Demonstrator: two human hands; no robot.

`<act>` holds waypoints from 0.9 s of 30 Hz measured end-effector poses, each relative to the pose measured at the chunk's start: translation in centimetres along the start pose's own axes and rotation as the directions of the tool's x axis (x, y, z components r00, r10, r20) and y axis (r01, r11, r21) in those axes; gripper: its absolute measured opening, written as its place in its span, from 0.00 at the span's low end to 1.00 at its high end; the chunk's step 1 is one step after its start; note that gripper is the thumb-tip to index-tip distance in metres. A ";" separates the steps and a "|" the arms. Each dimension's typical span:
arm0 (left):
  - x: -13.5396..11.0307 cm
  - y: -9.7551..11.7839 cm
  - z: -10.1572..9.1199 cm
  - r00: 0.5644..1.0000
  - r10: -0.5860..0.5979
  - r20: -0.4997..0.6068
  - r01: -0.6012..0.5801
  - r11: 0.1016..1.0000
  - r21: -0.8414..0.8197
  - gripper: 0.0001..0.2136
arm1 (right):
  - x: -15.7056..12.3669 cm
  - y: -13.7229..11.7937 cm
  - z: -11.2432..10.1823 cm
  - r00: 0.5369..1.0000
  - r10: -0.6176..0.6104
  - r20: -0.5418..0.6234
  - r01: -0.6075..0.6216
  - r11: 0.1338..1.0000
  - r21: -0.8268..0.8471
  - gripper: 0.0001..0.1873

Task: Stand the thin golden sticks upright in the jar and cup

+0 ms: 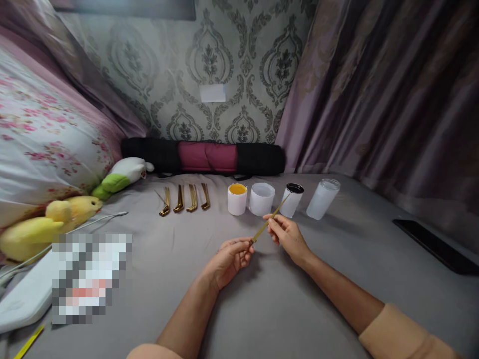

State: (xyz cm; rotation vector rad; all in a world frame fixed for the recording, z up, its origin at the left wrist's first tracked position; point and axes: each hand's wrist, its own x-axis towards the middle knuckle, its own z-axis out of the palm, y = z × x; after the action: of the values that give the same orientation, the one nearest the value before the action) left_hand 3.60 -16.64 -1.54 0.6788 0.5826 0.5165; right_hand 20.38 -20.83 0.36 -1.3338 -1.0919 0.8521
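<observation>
A slender gold pointed tool [261, 232] is held at a slant between my two hands, its thin tip up and to the right. My left hand [234, 257] pinches its lower end between thumb and fingers. With thumb and fingertips, my right hand [286, 234] grips it further up. Behind my right hand stand a white-wrapped cup with a yellow inside [237, 202], a wider white cup [262, 200], a white-wrapped container with a black rim [293, 202] and a tilted-looking clear-topped jar [322, 202]. To the left lie several small bunches of bent gold pieces [191, 199].
A black and maroon rolled bag [207, 155] lies along the wall. Plush toys [119, 177], a white cable [93, 219] and a white device [26, 294] are on the left. A flat black object [436, 244] rests at right on the grey sheet [299, 309].
</observation>
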 end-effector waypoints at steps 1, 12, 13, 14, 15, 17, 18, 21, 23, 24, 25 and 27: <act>0.0 0.0 0.0 1.000 0.000 -0.001 0.000 1.000 -0.004 0.10 | 0.1 -0.1 -0.2 1.000 -0.003 -0.012 0.003 1.000 0.001 0.19; 0.1 0.0 -0.3 1.000 0.004 0.008 -0.004 1.000 -0.024 0.10 | 1.5 -2.2 -2.7 0.989 -0.056 -0.139 0.062 0.997 0.041 0.20; 0.1 0.0 -0.3 1.000 0.004 0.009 -0.004 1.000 -0.024 0.10 | 1.6 -2.4 -2.9 0.987 -0.057 -0.148 0.064 0.997 0.044 0.20; 0.0 0.0 -0.4 1.000 0.004 0.009 -0.004 1.000 -0.023 0.10 | 1.7 -2.6 -3.1 0.986 -0.059 -0.156 0.067 0.997 0.046 0.20; 0.0 0.0 -0.4 1.000 0.004 0.009 -0.004 1.000 -0.023 0.10 | 1.8 -2.8 -3.2 0.984 -0.063 -0.165 0.072 0.996 0.048 0.20; 0.0 0.0 -0.4 1.000 0.002 0.009 -0.002 1.000 -0.026 0.09 | 1.8 -3.2 -3.5 0.981 -0.070 -0.182 0.080 0.996 0.048 0.19; 0.0 0.0 -0.4 1.000 0.001 0.009 -0.001 1.000 -0.028 0.09 | 1.9 -3.4 -3.7 0.979 -0.071 -0.188 0.082 0.996 0.048 0.19; 0.0 0.0 -0.3 1.000 -0.001 -0.002 0.001 1.000 -0.031 0.09 | 1.9 -3.7 -4.1 0.979 -0.066 -0.195 0.077 0.996 0.045 0.18; 0.1 0.0 -0.3 1.000 -0.001 -0.012 0.001 1.000 -0.031 0.09 | 2.0 -3.7 -4.3 0.981 -0.065 -0.185 0.074 0.996 0.045 0.19; 0.1 0.0 -0.2 1.000 0.000 -0.016 0.000 0.999 -0.032 0.09 | 2.0 -3.6 -4.3 0.982 -0.065 -0.180 0.074 0.996 0.044 0.18; 0.1 0.0 -0.2 1.000 0.001 -0.017 -0.002 0.999 -0.034 0.09 | 2.0 -3.6 -4.4 0.982 -0.064 -0.176 0.073 0.996 0.042 0.18; 0.1 0.0 -0.2 1.000 0.007 -0.016 -0.007 0.999 -0.038 0.09 | 2.1 -3.6 -4.5 0.983 -0.059 -0.174 0.066 0.997 0.035 0.18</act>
State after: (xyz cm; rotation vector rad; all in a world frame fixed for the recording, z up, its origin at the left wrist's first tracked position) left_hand 3.51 -16.48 -1.72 0.6411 0.5843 0.5387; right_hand 24.87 -20.53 4.54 -1.3071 -0.9708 0.6950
